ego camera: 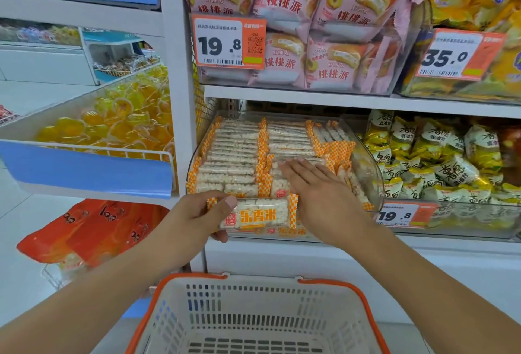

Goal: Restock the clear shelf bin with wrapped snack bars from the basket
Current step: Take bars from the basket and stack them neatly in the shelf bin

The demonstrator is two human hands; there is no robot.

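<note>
The clear shelf bin (369,173) on the middle shelf is packed with rows of white puffed-rice snack bars (234,156) in orange-checked wrappers. My left hand (197,212) grips one wrapped bar (259,214) by its left end, held flat in front of the bin's front wall. My right hand (313,187) lies flat with straight fingers on top of the bars in the bin's right half. The white basket (253,314) with an orange rim sits below my arms; the part I see holds no bars.
Pink pastry packs (304,29) fill the bin on the shelf above. Yellow-and-white snack packs (439,162) lie in the bin to the right. A wire rack of yellow jelly cups (112,122) juts out on the left, orange bags (93,229) below it.
</note>
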